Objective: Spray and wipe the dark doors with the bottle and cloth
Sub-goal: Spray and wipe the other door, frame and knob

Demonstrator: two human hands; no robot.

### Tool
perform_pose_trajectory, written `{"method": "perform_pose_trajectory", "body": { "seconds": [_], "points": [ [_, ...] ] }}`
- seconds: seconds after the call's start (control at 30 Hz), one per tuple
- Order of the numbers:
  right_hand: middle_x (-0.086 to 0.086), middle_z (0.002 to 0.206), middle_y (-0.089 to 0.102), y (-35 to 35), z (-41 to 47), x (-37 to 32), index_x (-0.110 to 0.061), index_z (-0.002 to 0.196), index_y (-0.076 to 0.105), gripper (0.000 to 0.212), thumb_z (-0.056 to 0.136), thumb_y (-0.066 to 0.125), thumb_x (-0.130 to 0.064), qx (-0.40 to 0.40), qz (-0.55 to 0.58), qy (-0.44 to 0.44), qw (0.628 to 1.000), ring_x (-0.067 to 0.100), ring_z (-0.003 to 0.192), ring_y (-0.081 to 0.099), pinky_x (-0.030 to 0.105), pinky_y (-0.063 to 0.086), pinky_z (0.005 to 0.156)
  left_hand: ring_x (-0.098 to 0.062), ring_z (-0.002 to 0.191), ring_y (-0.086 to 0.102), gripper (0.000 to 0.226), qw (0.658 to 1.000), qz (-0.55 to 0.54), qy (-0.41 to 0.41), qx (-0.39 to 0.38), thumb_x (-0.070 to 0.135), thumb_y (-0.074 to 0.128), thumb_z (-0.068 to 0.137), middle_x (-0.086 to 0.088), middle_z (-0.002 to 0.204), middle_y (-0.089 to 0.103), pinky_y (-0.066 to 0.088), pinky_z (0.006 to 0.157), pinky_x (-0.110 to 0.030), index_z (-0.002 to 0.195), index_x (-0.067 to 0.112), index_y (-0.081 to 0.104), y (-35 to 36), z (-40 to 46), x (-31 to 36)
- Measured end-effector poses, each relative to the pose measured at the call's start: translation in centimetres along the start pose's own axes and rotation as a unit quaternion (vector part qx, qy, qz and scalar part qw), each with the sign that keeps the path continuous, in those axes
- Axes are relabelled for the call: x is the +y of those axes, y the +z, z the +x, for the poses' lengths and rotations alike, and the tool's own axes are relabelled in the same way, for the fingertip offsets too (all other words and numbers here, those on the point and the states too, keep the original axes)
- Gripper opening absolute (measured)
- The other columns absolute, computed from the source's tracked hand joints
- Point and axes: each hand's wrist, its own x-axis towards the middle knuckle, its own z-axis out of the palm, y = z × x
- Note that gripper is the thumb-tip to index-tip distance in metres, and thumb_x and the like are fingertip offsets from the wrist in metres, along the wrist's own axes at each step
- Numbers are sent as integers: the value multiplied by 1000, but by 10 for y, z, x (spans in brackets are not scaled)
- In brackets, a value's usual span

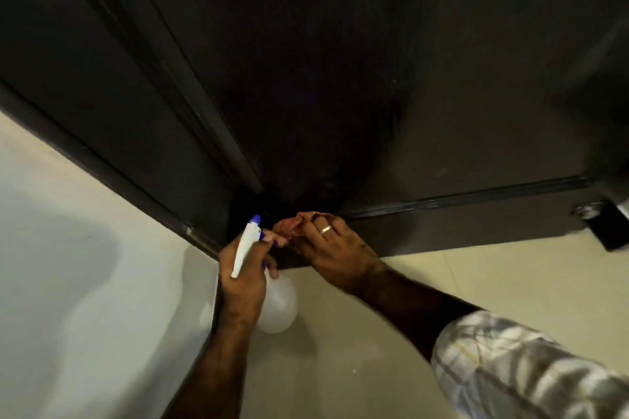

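Left hand (243, 269) grips the spray bottle (272, 303) aside, fingers curled, while right hand (332, 245) presses the cloth (289, 226) to wipe the dark door's (306, 78) bottom edge.

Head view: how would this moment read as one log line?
left hand: grips spray bottle | right hand: holds cloth low on dark door
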Motion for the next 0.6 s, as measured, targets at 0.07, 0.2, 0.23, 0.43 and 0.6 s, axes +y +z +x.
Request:
{"method": "perform_pose_trajectory", "body": {
  "seconds": [0.07, 0.2, 0.23, 0.43, 0.6],
  "points": [
    [16, 136, 63, -11, -21, 24, -17, 141, 65, 38, 104, 56, -22, 5, -14, 10, 1000, 38, 118, 61, 48, 40, 98, -23, 47, 55, 20, 1000, -8, -3, -28, 4, 60, 102, -7, 67, 73, 49, 50, -30, 87, 2, 72, 13, -6, -5],
    [19, 137, 52, -40, -88, 89, -21, 144, 54, 47, 98, 54, -23, -13, -19, 94, 995, 41, 118, 54, 47, 37, 87, -26, 47, 52, 26, 995, -65, 0, -79, 13, 61, 91, -23, 88, 76, 45, 48, -31, 93, -10, 71, 43, -22, -3],
    [22, 134, 52, -44, -106, 104, -21, 141, 56, 47, 94, 52, -23, -21, -23, 129, 991, 42, 113, 56, 48, 38, 86, -25, 47, 52, 27, 993, -64, 5, -95, 16, 60, 91, -22, 89, 76, 45, 47, -30, 91, -9, 71, 50, -25, 0],
    [31, 129, 55, -67, -195, 163, -13, 130, 70, 40, 90, 62, -13, 9, 30, 448, 894, 51, 98, 58, 56, 56, 78, -25, 47, 51, 28, 987, -70, 5, -142, 19, 60, 90, -19, 91, 77, 44, 45, -29, 91, -8, 71, 82, -38, 16],
    [14, 111, 71, -58, -154, 139, -5, 112, 73, 21, 95, 62, -11, 281, 208, 631, 692, 30, 101, 68, 49, 56, 96, -30, 50, 50, 29, 988, -62, 21, -137, 18, 59, 91, -18, 92, 78, 45, 47, -30, 93, -9, 71, 80, -38, 17]
  ]
}}
